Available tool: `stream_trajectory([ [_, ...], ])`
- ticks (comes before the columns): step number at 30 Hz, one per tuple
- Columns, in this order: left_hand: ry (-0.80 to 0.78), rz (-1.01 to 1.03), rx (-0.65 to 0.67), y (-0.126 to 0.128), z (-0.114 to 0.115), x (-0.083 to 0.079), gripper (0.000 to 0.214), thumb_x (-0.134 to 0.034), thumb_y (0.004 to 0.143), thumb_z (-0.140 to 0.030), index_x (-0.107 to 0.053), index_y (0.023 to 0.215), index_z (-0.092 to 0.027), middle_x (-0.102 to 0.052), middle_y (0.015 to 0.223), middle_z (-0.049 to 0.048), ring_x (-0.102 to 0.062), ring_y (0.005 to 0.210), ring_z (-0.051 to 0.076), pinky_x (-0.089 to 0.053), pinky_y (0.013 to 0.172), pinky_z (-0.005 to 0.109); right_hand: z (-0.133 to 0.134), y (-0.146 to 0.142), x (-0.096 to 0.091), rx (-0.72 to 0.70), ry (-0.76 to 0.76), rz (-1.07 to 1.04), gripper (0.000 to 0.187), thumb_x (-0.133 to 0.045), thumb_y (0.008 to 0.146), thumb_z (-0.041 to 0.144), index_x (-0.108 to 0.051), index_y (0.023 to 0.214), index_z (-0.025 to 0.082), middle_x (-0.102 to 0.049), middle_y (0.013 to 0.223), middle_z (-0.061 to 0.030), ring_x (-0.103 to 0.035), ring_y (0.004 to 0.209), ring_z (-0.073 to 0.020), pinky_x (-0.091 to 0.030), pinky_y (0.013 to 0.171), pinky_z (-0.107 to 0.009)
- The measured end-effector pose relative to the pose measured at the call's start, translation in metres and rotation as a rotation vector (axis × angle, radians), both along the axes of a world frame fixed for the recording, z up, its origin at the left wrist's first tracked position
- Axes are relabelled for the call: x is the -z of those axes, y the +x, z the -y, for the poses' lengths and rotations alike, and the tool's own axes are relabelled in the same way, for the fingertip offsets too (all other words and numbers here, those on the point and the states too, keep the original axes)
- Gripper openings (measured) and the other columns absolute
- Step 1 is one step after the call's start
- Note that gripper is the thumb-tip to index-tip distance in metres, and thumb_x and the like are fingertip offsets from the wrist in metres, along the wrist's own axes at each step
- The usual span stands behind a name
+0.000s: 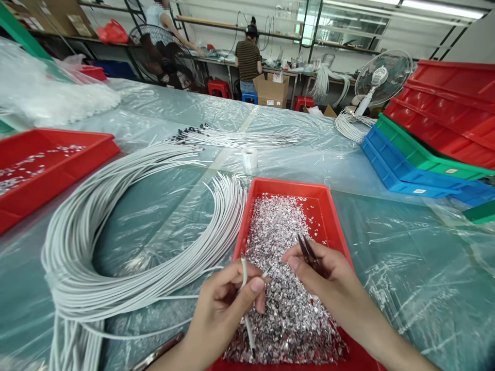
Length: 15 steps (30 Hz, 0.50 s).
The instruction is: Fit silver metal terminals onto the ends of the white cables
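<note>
My left hand (228, 299) is closed on a white cable (244, 272); one stripped end points up and another short end sticks out toward the right. Over the scraps, my right hand (328, 273) has its thumb and index finger pinched close to that end; whether they touch it I cannot tell. Dark tweezers (307, 250) rest in the right hand, tips upward. Below both hands lies a red tray (290, 183) with many silvery foil scraps (276, 232). A large coil of white cables (73, 257) lies to the left.
Another red tray (88, 139) with white bits is at left. Beyond the coil are a tape roll (249, 158) and a bundle of thin wires (247, 138). Stacked red crates (452, 98) stand at right. A seated person (248, 56) and fans are in the background.
</note>
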State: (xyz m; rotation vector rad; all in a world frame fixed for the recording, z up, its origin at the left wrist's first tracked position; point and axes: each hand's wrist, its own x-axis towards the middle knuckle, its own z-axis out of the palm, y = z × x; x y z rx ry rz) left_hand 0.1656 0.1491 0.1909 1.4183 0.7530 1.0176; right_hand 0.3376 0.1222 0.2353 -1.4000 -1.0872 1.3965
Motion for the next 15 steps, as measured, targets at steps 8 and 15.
stream_trajectory([
  [8,-0.119,0.055,0.107,-0.0049,-0.0019,0.0015,0.024,-0.053,0.091,-0.036,-0.057,0.075,-0.018,-0.064,0.056,-0.0014,-0.049,0.047,0.007,-0.03,0.042,0.017,-0.006,0.0074,0.0024,0.018,0.099,0.151,0.023,-0.055,0.087,0.037,-0.053,0.071,0.021,-0.029,0.059,0.0075,-0.026,0.053,-0.0118,-0.022,0.048,-0.027],
  [15,-0.154,0.059,0.182,-0.0049,-0.0014,0.0045,0.034,-0.046,0.092,-0.045,-0.061,0.077,-0.018,-0.066,0.061,0.0026,-0.039,0.043,0.008,-0.025,0.04,0.02,-0.006,0.0111,0.0026,-0.035,0.126,0.205,0.02,-0.052,0.089,0.036,-0.06,0.079,0.02,-0.043,0.066,0.0041,-0.038,0.061,-0.0131,-0.03,0.055,-0.028],
])
